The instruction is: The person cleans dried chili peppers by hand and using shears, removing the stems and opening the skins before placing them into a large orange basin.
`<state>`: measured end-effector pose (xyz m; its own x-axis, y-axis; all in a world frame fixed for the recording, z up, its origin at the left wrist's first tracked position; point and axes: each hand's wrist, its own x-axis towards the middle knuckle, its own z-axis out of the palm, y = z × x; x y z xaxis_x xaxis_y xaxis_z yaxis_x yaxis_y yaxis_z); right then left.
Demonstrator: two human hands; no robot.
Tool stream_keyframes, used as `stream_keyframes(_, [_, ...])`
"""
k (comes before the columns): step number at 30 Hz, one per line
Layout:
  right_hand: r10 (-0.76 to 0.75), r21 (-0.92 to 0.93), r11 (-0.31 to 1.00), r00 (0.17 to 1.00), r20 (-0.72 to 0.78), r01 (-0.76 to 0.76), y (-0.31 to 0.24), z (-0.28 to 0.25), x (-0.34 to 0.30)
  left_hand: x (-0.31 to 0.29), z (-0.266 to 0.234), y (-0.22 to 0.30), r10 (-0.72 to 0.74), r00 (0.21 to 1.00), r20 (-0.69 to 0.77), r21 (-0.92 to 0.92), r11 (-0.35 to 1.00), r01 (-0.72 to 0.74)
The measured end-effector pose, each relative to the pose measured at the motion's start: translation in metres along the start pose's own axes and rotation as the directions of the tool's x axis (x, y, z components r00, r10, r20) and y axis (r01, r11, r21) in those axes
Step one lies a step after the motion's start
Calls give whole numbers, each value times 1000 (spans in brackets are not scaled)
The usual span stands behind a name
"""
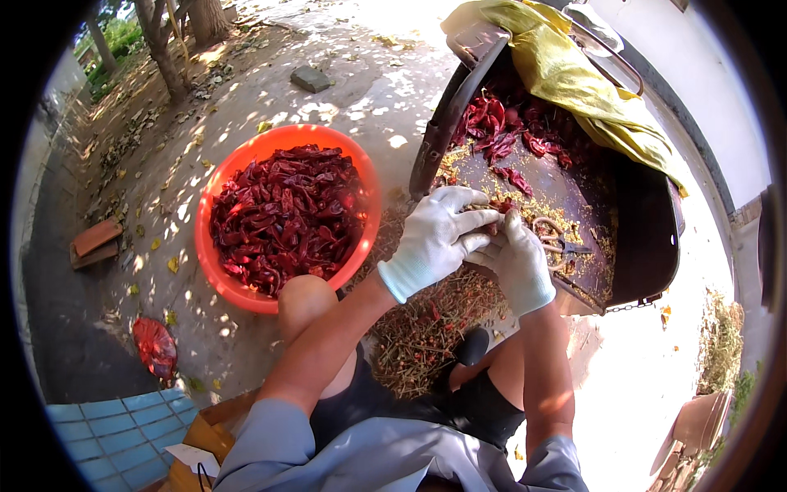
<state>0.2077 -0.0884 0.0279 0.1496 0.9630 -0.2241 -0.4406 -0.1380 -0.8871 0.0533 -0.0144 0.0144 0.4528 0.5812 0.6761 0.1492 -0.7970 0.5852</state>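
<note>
Lap: grey cloth (385,459) lies across the bottom of the view, with bare knees (305,299) above it.
Left hand (434,238): in a white glove, fingers curled partway and pointing right, their tips meeting the right hand over a dried red pepper (496,209); it seems to pinch one end, though the grip is mostly hidden.
Right hand (518,262): also gloved in white, fingers bent inward toward the left hand, touching the same pepper; I cannot tell how firmly it holds.
Pepper: it sits between the two sets of fingertips, above the near edge of the dark tray (574,197).
Tray: a dark, tilted metal surface with raised sides, scattered with yellow seeds.
Scissors (557,242): they lie on the tray just right of the right hand.
Pepper pile (508,131): dried red peppers heaped at the far end of the tray, beside a yellow cloth (574,74).
Basin (215,271): an orange round one on the ground to the left, near the left knee, filled with dark red pepper pieces (287,217).
Ground scraps (426,328): stems and seeds piled between the knees, below the hands.
Red bag (154,346): crumpled on the ground, lower left.
</note>
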Motion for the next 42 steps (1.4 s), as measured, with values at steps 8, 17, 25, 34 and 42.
stream_keyframes(8, [-246,-461,867,967,-68,188,6,7,-12,-11,3,-9,-49,998,-50,-11,999,49])
stream_keyframes(17, [-526,-986,64,845,98,154,27,1,-16,-27,2,-4,30,986,166,191,980,-62])
stream_keyframes(25, [-103,-28,995,938,-330,100,27,-19,-10,-35,8,6,-351,897,268,-507,741,441])
stream_keyframes(34, [-393,-588,761,916,-81,274,28,-16,-25,-28,10,0,-419,879,227,-579,668,468])
stream_keyframes(42, [-143,-195,975,974,-178,107,30,3,-28,-30,15,3,-457,832,314,-681,502,533])
